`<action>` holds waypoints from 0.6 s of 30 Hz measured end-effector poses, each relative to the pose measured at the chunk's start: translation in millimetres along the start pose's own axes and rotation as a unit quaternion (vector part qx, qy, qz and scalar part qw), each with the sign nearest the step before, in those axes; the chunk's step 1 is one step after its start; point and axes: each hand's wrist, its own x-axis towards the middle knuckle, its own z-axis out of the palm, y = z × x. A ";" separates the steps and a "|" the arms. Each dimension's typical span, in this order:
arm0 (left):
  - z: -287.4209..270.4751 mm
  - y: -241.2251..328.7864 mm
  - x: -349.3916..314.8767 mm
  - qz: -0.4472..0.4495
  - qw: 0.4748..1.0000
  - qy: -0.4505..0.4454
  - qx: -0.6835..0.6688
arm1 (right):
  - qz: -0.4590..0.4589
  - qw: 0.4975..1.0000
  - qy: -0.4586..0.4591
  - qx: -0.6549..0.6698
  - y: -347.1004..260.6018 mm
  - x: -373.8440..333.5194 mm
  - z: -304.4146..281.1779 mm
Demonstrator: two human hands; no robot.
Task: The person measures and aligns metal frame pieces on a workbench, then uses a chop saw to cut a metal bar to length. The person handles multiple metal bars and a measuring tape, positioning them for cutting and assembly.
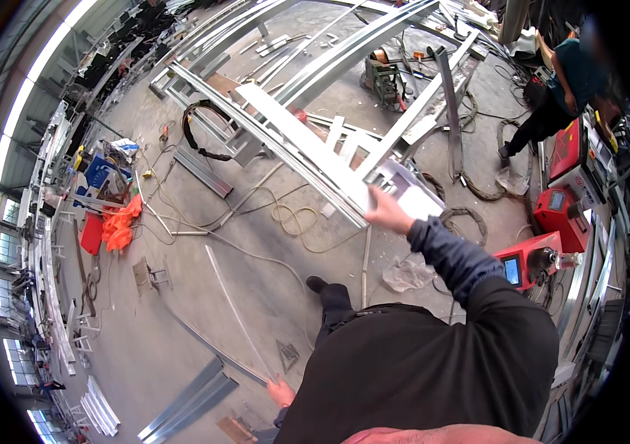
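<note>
My right hand (390,212) is closed at the near end of a long, flat white bar (304,140), thumb on top. This bar lies slantwise over a frame of pale metal profiles (215,96). Beside that hand, short pale pieces and a light boxy piece (411,189) lie on the frame's near corner. Low at the left of my body, my left hand (282,392) is closed at the near end of a long thin pale strip (237,307). The strip slants away over the grey floor. My left fingers are partly hidden.
Cables and hoses (293,214) loop over the floor. Red machines (533,259) stand at the right; another person (570,81) stands behind them. Grey metal channels (189,399) lie at lower left. An orange plastic bag (121,223) and a green machine (383,80) are farther off.
</note>
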 end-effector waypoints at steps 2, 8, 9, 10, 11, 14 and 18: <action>9.2 -28.6 34.9 0.009 0.999 -0.038 0.018 | 0.014 0.998 0.037 -0.050 -5.6 82.7 14.9; -7.3 1.2 198.2 0.075 0.990 -0.108 0.052 | 0.116 0.980 0.039 -0.158 -38.4 258.2 39.8; -26.5 57.5 225.2 0.085 0.988 -0.111 0.060 | 0.142 0.968 0.060 -0.200 -22.5 284.9 43.7; -42.3 77.8 247.3 0.102 0.986 -0.114 0.062 | 0.162 0.957 0.056 -0.234 -14.7 302.0 56.7; -52.8 97.1 273.2 0.123 0.983 -0.118 0.062 | 0.181 0.944 0.055 -0.270 -9.1 318.1 63.9; -79.9 165.9 341.6 0.174 0.974 -0.142 0.009 | 0.190 0.922 0.055 -0.333 7.8 358.7 73.3; -92.0 243.4 419.0 0.204 0.961 -0.182 -0.026 | 0.209 0.900 0.061 -0.377 32.7 409.3 82.5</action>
